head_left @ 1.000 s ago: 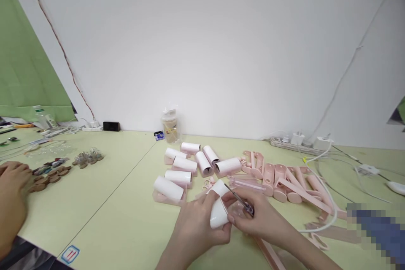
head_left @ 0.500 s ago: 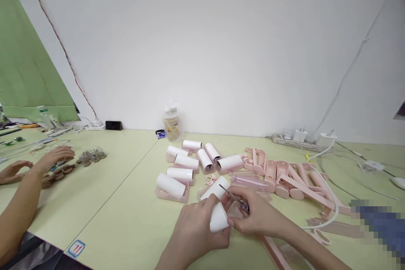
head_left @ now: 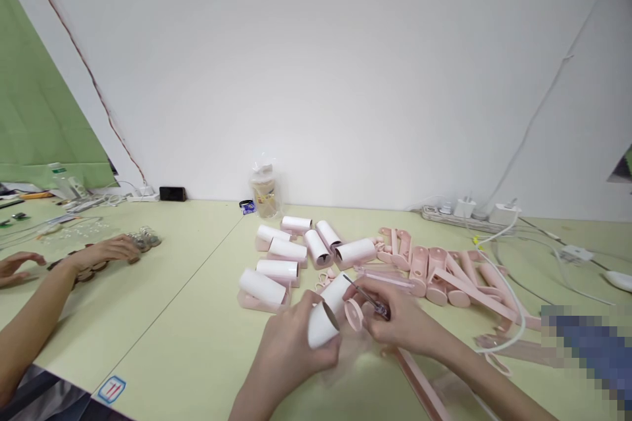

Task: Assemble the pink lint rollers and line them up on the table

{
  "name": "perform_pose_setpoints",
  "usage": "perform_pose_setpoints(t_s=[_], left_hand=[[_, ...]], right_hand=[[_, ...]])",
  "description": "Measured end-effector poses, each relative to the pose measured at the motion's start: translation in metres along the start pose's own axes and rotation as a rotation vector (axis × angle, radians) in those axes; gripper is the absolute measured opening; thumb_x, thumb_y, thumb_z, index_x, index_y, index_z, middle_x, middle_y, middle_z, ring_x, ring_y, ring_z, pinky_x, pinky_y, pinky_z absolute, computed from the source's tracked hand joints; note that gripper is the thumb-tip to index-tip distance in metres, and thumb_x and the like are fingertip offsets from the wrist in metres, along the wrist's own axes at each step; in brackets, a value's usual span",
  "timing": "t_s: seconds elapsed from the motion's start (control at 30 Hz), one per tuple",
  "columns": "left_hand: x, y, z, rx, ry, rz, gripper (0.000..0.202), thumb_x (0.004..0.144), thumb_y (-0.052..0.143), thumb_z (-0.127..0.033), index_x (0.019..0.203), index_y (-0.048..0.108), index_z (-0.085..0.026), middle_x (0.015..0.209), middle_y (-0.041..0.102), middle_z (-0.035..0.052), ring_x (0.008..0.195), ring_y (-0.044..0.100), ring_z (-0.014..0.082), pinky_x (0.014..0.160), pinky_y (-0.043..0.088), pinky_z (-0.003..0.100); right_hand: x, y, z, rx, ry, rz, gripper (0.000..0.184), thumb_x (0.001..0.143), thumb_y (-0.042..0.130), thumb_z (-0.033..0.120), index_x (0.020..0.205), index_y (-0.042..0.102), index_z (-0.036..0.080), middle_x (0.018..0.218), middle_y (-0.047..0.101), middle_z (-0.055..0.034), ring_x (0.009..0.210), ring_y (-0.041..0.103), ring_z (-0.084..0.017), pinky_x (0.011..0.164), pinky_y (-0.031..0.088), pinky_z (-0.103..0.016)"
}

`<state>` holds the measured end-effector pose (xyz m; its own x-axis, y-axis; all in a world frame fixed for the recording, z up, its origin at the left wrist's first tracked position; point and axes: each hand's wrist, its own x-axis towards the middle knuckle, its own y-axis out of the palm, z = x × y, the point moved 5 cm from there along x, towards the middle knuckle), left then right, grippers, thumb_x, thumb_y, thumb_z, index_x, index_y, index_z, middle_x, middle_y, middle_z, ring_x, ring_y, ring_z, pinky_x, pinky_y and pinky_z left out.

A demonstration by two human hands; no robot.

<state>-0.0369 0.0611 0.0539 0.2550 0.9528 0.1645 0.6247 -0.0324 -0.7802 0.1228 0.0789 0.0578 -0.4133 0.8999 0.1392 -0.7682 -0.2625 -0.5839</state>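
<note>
My left hand (head_left: 296, 342) grips a short white paper roll (head_left: 322, 325), its hollow brown-edged end turned right. My right hand (head_left: 402, 319) has a screwdriver (head_left: 372, 304) tucked between its fingers, the shaft pointing up-left. A pink plastic part with a round disc (head_left: 353, 315) also sits in the right hand, just beside the roll's open end and apart from it; the fingers hide much of it. Behind both hands lies another white roll (head_left: 337, 289) on the table.
Several white rolls in pink covers (head_left: 264, 286) lie beyond my hands. Pink plastic handles (head_left: 439, 276) are piled to the right, near a white cable and a power strip (head_left: 444, 216). A bagged cup (head_left: 265, 194) stands by the wall. At left, another person's hands reach over brown discs (head_left: 86, 271).
The roll in my left hand has moved left, away from my right hand, exposing its hollow end and the pink disc. The other person's nearer hand has moved right.
</note>
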Motion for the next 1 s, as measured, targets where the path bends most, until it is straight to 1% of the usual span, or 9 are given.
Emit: perform_pose_setpoints(t_s=[0.1,0.2,0.3,0.4,0.73,0.8,0.9,0.93,1.0], left_hand=[[-0.001,-0.012,0.006,-0.232,-0.079,-0.122,0.026,0.070,0.053,-0.026,0.095,0.045,-0.023,0.081,0.061,-0.0003,0.069,0.059,0.0201,0.060,0.042,0.026],[-0.003,-0.016,-0.003,-0.436,-0.060,-0.167,0.029,0.073,0.051,-0.025,0.100,0.042,-0.023,0.088,0.058,0.0010,0.077,0.058,0.0197,0.070,0.044,0.028],[-0.002,-0.008,-0.022,-0.505,0.014,-0.012,0.032,0.075,0.051,-0.022,0.105,0.043,-0.022,0.097,0.056,0.0030,0.090,0.055,0.0204,0.078,0.042,0.029],[0.000,0.003,-0.036,-0.497,0.080,0.107,0.028,0.078,0.050,-0.020,0.105,0.046,-0.023,0.099,0.055,0.0025,0.093,0.053,0.0195,0.082,0.041,0.028],[0.011,0.018,-0.033,-0.595,0.111,0.142,0.035,0.083,0.049,-0.028,0.115,0.038,-0.022,0.107,0.055,0.0045,0.100,0.053,0.0211,0.087,0.040,0.032],[0.013,0.015,-0.038,-0.670,0.131,0.125,0.036,0.083,0.050,-0.028,0.117,0.039,-0.023,0.110,0.055,0.0045,0.102,0.053,0.0209,0.087,0.040,0.031],[0.020,0.005,-0.044,-0.766,0.149,-0.015,0.034,0.083,0.051,-0.029,0.115,0.040,-0.023,0.111,0.055,0.0044,0.104,0.052,0.0195,0.088,0.040,0.029],[0.022,0.002,-0.044,-0.792,0.143,-0.062,0.032,0.083,0.051,-0.029,0.112,0.041,-0.023,0.108,0.055,0.0041,0.102,0.053,0.0190,0.087,0.041,0.029],[0.025,-0.004,-0.045,-0.842,0.121,-0.137,0.029,0.083,0.051,-0.033,0.108,0.041,-0.023,0.103,0.056,0.0038,0.096,0.054,0.0186,0.082,0.043,0.029]], right_hand=[[0.000,-0.004,0.000,-0.022,0.036,0.011,0.033,0.064,0.059,0.016,0.096,0.061,0.022,0.095,0.065,-0.0015,0.086,0.058,-0.021,0.075,0.044,-0.031],[0.000,-0.019,0.000,0.051,0.063,-0.139,0.020,0.080,0.049,0.036,0.083,0.061,0.021,0.079,0.064,-0.0021,0.073,0.059,-0.019,0.068,0.045,-0.030],[-0.002,-0.041,0.005,0.209,0.021,-0.397,0.037,0.090,0.032,0.045,0.082,0.060,0.022,0.074,0.060,-0.0021,0.075,0.057,-0.018,0.071,0.045,-0.029],[-0.004,-0.050,0.017,0.272,-0.092,-0.492,0.039,0.088,0.034,0.051,0.098,0.063,0.026,0.100,0.061,-0.0044,0.100,0.054,-0.020,0.086,0.042,-0.031],[-0.002,-0.031,0.029,0.212,-0.092,-0.237,0.038,0.088,0.039,0.047,0.107,0.065,0.028,0.112,0.063,-0.0062,0.111,0.053,-0.026,0.093,0.041,-0.042],[-0.002,-0.026,0.025,0.191,-0.099,-0.147,0.038,0.085,0.046,0.044,0.121,0.055,0.032,0.126,0.054,-0.0039,0.118,0.047,-0.025,0.096,0.039,-0.039],[-0.003,-0.014,0.021,0.196,-0.094,0.040,0.078,0.072,0.067,0.029,0.137,0.025,0.041,0.139,0.040,0.0031,0.123,0.041,-0.023,0.095,0.041,-0.033],[-0.003,-0.010,0.021,0.169,-0.098,0.075,0.083,0.068,0.071,0.023,0.135,0.027,0.043,0.134,0.047,0.0049,0.118,0.048,-0.022,0.091,0.045,-0.030],[-0.002,-0.006,0.021,0.044,-0.107,0.017,0.059,0.064,0.072,0.017,0.113,0.056,0.044,0.105,0.067,0.0080,0.094,0.064,-0.020,0.073,0.054,-0.024]])
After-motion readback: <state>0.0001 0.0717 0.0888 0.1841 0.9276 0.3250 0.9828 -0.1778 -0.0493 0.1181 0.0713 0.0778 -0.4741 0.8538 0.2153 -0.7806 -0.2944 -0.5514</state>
